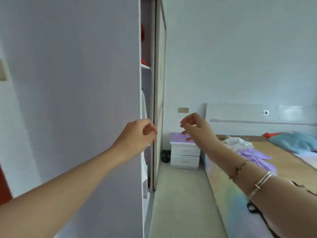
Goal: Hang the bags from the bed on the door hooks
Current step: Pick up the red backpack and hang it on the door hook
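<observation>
My left hand [139, 134] is stretched forward at the edge of a tall grey wardrobe panel [77, 100], fingers loosely curled with nothing in them. My right hand [195, 129] hovers in the air beside it, fingers apart and empty, with bracelets on the forearm. On the bed [281, 162] at the right lie a white bag-like bundle [238, 141] and a purple bag [253, 157]. A black strap [253, 208] shows at the bed's near edge, partly hidden by my right arm. No door hooks are in view.
The wardrobe's sliding door [160, 100] stands partly open, with red and white clothes inside. A white nightstand [185, 153] with a purple top stands by the headboard [257, 119]. A narrow strip of pale floor [181, 194] runs between wardrobe and bed. A blue pillow [295, 141] lies far right.
</observation>
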{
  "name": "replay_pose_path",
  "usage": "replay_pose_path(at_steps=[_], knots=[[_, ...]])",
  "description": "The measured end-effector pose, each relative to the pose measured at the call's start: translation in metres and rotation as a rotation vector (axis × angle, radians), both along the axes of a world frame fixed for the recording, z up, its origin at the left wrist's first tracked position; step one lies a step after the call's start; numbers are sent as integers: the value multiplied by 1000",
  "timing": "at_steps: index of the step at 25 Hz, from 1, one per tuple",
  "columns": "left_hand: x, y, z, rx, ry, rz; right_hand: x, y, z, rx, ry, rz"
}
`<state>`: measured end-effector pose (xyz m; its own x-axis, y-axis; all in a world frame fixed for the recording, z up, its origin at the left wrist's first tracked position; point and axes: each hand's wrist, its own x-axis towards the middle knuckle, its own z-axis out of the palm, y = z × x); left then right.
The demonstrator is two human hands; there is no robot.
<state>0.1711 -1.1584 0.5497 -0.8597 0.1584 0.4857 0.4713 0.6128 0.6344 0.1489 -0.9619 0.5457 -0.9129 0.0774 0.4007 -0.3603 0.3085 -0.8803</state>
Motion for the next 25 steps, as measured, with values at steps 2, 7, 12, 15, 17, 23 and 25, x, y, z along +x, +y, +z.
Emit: replay_pose_path(at_steps=[2,7,12,15,17,23,25], knots=[[-28,73,-12,-12,-26,-129,-4,76,-21,-29,-58,-153],[-94,244,-45,-5,-77,-355,-11,245,-59,-76,-151,-445],[-163,401,-80,-29,-143,-576,-21,386,-87,-42,-225,-721],[-194,490,-99,-72,-193,-693,-19,460,-111,-35,-278,-868],[-205,538,-113,-117,-228,-747,-12,501,-129,-44,-319,-942],[-226,690,-183,-243,-354,-871,-10,639,-213,-124,-483,-1126],[-237,733,-210,-258,-409,-883,-22,681,-245,-157,-544,-1131]])
